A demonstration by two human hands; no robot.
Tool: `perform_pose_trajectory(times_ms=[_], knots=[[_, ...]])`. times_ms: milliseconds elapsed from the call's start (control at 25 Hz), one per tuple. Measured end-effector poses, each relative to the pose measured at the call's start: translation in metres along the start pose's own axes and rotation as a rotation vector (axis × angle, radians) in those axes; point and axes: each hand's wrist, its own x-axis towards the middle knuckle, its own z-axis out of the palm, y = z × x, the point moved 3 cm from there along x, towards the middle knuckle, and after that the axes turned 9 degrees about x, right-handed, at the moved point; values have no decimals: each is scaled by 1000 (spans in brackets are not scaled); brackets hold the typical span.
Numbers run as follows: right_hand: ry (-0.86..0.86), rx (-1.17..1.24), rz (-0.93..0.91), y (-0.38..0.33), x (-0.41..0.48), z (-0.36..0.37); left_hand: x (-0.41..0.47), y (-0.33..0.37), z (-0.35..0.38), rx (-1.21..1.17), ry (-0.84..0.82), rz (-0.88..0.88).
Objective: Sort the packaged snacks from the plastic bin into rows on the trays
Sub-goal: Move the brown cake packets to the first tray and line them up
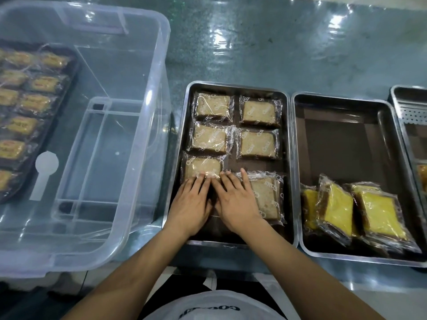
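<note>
Fingers (198,179) of the left hand (190,204) lie flat and slightly spread on the near-left beige cake packet (203,168), pressing on it and not clamped, probably to push it square into its row. Beside it the right hand (238,202) also rests flat with fingers apart, partly over the tilted packet (265,195), which seems not yet aligned. Both hands are inside the middle tray (291,158), where four more beige packets (235,125) already make two neat rows further back. On the right, the second tray (346,100) holds yellow cake packets (355,211) leaning in a pile at its near end, waiting for sorting. To the left on the surface (254,42), the plastic bin (138,135) looks empty.
</note>
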Motion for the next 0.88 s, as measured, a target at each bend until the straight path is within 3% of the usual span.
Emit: perform_pose_trajectory(times_ms=[160, 320, 440, 600, 880], knots=[[214, 132, -24, 17, -33, -13, 0, -2, -1, -11, -29, 5], [428, 184, 144, 51, -84, -22, -3, 4, -14, -19, 1, 11], [415, 196, 262, 73, -107, -12, -17, 30, -26, -12, 52, 148], [346, 215, 233, 78, -118, 8, -41, 74, -18, -16, 28, 406], [406, 258, 74, 67, -116, 0, -38, 67, -5, 63, 19, 238]])
